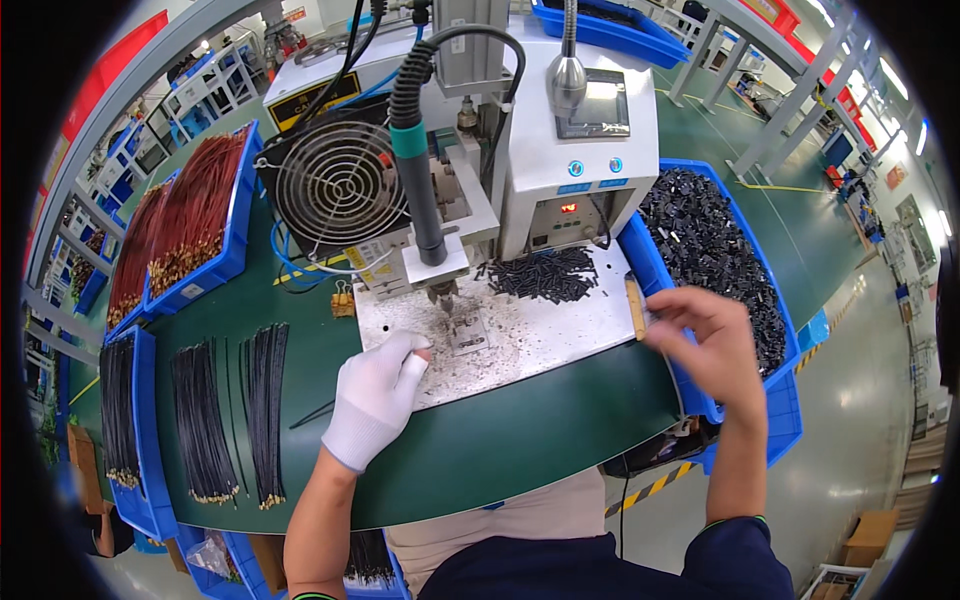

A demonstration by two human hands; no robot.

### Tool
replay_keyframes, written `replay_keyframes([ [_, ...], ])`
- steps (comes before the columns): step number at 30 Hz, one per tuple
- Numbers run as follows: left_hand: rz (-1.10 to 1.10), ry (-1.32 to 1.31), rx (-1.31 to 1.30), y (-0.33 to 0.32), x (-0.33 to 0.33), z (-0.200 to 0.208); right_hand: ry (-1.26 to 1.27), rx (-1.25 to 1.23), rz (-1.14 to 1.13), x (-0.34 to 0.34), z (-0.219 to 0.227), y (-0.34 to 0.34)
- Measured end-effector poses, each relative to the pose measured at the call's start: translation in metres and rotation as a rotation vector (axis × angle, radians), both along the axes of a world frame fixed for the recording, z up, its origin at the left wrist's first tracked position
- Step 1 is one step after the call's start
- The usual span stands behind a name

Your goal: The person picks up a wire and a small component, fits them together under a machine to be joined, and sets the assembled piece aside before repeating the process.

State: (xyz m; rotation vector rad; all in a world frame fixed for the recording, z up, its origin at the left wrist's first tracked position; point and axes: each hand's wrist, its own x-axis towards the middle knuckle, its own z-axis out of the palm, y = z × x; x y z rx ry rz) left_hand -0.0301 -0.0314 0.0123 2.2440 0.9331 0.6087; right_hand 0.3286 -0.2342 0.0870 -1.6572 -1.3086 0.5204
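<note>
My left hand point(375, 395), in a white glove with a bare fingertip, is closed at the front left of the metal work plate point(540, 345). From under it a thin black cable point(312, 415) sticks out to the left; its other end is hidden. Just beyond the fingers sits a small metal fixture point(468, 333) below the machine's soldering-iron-like head point(430, 215). My bare right hand point(708, 340), slightly blurred, hovers at the plate's right edge with thumb and forefinger apart. It is beside a tan wooden strip point(636, 308) and over the near side of a blue bin point(655, 255) of black plastic parts.
Short black tubes point(548, 275) lie heaped on the plate's back. Bundles of black cables point(205, 425) rest on the green table point(500, 430) at left, beside a blue tray point(150, 440). Another blue tray point(240, 215) holds red cables. A round fan point(340, 175) stands behind.
</note>
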Motion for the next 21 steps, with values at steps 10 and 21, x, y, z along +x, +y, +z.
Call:
replay_keyframes([
  [10, -0.078, 0.026, 0.167, 0.023, 0.023, -0.005, 0.234, -0.062, 0.283, -0.085, -0.078, 0.113],
  [21, -0.042, -0.060, 0.239, 0.023, 0.030, -0.015, 0.203, -0.006, 0.221, -0.111, -0.102, 0.130],
])
